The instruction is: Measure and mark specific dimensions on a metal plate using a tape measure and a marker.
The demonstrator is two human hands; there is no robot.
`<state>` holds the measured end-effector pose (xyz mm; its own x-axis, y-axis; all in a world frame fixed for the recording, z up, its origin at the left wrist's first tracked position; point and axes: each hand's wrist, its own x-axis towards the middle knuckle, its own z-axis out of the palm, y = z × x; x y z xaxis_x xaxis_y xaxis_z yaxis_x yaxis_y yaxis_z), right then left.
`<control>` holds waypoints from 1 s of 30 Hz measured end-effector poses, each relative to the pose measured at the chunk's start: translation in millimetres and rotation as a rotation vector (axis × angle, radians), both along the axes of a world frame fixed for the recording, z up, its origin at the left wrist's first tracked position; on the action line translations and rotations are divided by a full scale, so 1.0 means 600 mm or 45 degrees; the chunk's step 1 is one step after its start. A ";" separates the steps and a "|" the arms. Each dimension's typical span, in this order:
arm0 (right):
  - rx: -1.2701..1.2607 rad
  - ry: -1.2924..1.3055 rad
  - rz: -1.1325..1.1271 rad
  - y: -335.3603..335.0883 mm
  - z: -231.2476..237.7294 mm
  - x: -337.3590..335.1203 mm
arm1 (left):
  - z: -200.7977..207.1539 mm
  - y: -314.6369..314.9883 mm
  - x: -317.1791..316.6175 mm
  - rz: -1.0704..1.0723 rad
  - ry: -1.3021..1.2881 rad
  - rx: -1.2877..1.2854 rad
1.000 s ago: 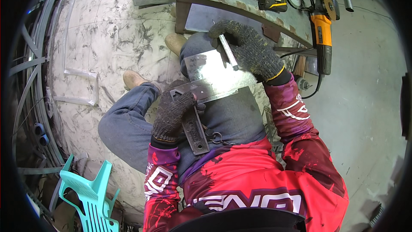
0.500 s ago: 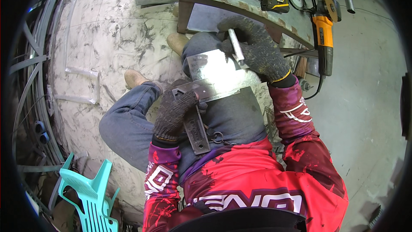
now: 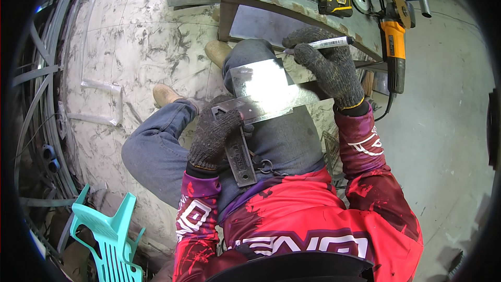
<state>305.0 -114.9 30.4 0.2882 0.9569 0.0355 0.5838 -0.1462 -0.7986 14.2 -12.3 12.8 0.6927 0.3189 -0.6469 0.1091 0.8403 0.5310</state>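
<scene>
In a dark knitted glove, my left hand [image 3: 214, 138] is closed round the corner of a try square [image 3: 240, 161], whose dark stock points down toward my lap. The square's bright blade reaches right across a small shiny sheet-metal piece [image 3: 259, 77], which rests on my thigh and partly shows beyond the blade. My gloved right hand [image 3: 334, 78] is pinched round a white marker pen [image 3: 330, 43] with a dark end. The pen lies nearly level, its thin end toward the left and apart from the sheet. Glare washes out the middle of the metal.
Ahead stands a metal workbench [image 3: 292, 1] bearing a black-and-yellow tape measure [image 3: 334, 1] and a pale disc [image 3: 360, 0]. An orange angle grinder [image 3: 395, 39] hangs at its right edge, cable trailing. A turquoise plastic chair [image 3: 112, 227] is at lower left; metal strips [image 3: 48, 89] line the left.
My right hand has drawn right, away from the sheet, and the marker has turned from steep to nearly level. My left hand and the try square stay in about the same place.
</scene>
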 end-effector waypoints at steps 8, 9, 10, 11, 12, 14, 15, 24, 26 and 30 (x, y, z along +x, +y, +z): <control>-0.056 0.394 -0.012 0.037 0.068 -0.049 | 0.009 -0.001 0.005 0.015 0.029 0.050; -0.103 0.380 -0.011 0.036 0.068 -0.050 | 0.010 -0.002 0.006 0.014 0.045 0.057; -0.103 0.379 -0.011 0.035 0.065 -0.049 | 0.010 -0.002 0.006 0.013 0.061 0.063; -0.052 0.275 0.018 0.033 0.061 -0.047 | 0.010 -0.001 0.007 0.014 0.060 0.063; -0.002 0.173 0.048 0.034 0.060 -0.047 | 0.011 0.001 0.007 0.002 0.067 0.062; -0.040 0.166 0.014 0.034 0.064 -0.051 | 0.011 0.001 0.008 -0.009 0.074 0.062; -0.078 0.160 -0.021 0.035 0.066 -0.053 | 0.012 0.001 0.008 0.001 0.080 0.053; -0.140 0.640 -0.114 0.043 0.056 -0.058 | 0.013 0.003 0.010 0.026 0.051 0.027; -0.241 0.646 -0.088 0.049 0.067 -0.064 | 0.014 0.003 0.009 0.009 0.062 0.020; -0.226 0.596 0.107 0.052 0.066 -0.067 | 0.017 0.001 0.011 0.052 0.066 0.011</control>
<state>264.9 -83.6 70.1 0.1562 0.9571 -0.2440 0.1848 -0.2710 -0.9447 20.8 -11.5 22.8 0.6444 0.3521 -0.6788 0.1025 0.8399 0.5329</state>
